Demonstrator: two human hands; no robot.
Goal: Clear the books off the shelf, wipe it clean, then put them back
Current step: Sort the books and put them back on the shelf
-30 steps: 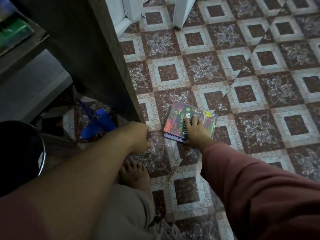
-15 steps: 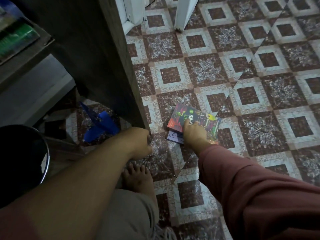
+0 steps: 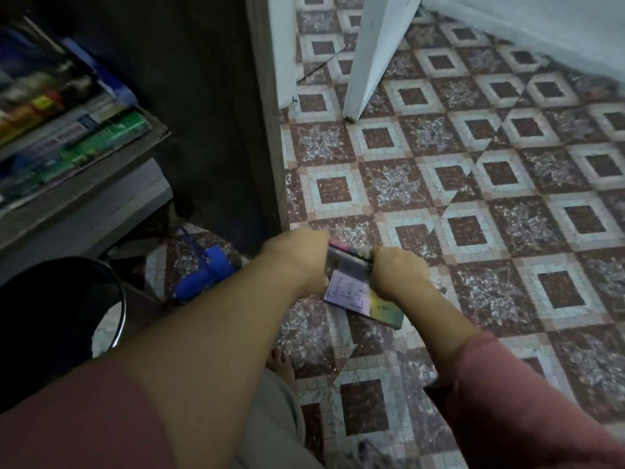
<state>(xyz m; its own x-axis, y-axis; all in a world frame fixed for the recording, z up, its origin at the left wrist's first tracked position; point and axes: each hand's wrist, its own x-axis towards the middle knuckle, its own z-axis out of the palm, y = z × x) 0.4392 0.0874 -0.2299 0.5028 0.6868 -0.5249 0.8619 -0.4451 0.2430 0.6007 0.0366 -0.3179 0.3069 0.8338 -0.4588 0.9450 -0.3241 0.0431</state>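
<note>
A small stack of books [image 3: 351,286] is tilted up off the patterned floor, its pale back cover facing me. My left hand [image 3: 297,258] grips its left edge and my right hand [image 3: 395,272] grips its right edge. The dark wooden shelf unit [image 3: 267,130] stands just left of the hands. Several more books [image 3: 61,123] lie stacked on a shelf board at the far left, blurred.
A blue object [image 3: 206,272] lies on the floor under the shelf. A black round stool with a chrome rim [image 3: 57,313] stands at the lower left. A white door edge [image 3: 375,55] meets the tiled floor [image 3: 507,214] ahead. My bare foot [image 3: 282,363] rests below the books.
My left hand moved right from the shelf's corner onto the books. Both hands have lifted and tipped them up from lying flat. The camera has tilted up, showing more of the shelf.
</note>
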